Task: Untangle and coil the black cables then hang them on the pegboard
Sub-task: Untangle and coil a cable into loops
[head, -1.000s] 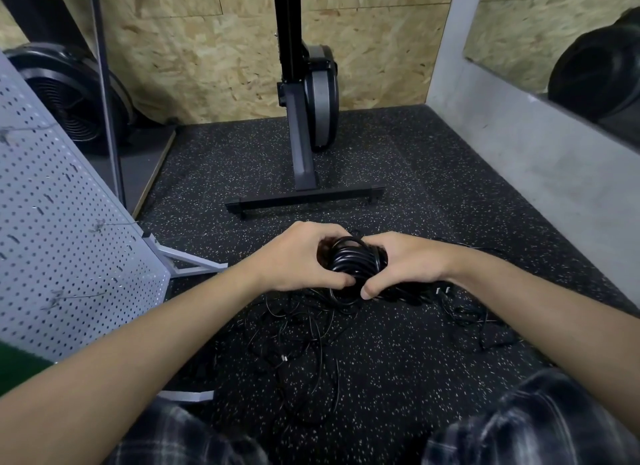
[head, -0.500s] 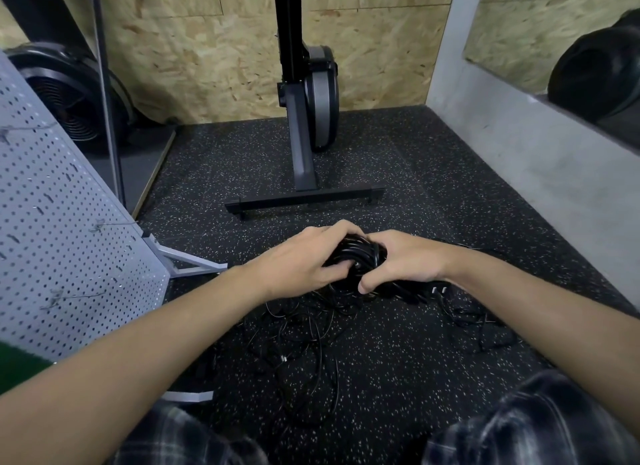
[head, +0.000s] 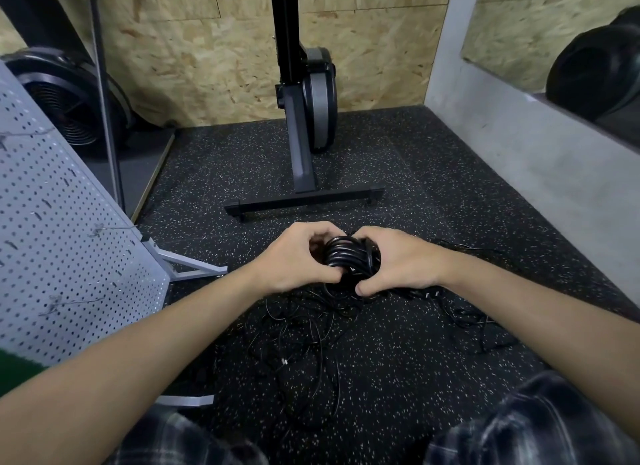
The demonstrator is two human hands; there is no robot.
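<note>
Looking down from the head view, both hands meet low over the speckled rubber floor (head: 381, 378). The left hand (head: 298, 256) curls its fingers round the left side of a tight coil of black cable (head: 346, 255). The right hand (head: 398, 260) grips the coil's right side, thumb tucked beneath. Whether the coil touches the floor cannot be told. A tangle of loose black cables (head: 304, 336) lies on the floor under the hands and nearer the person, with further strands trailing right. The grey pegboard (head: 62, 239) stands tilted at the left, wire hooks (head: 110, 227) projecting from it. A black stand (head: 304, 201) with a crossbar foot sits beyond the hands, before the chipboard wall (head: 214, 66).
</note>
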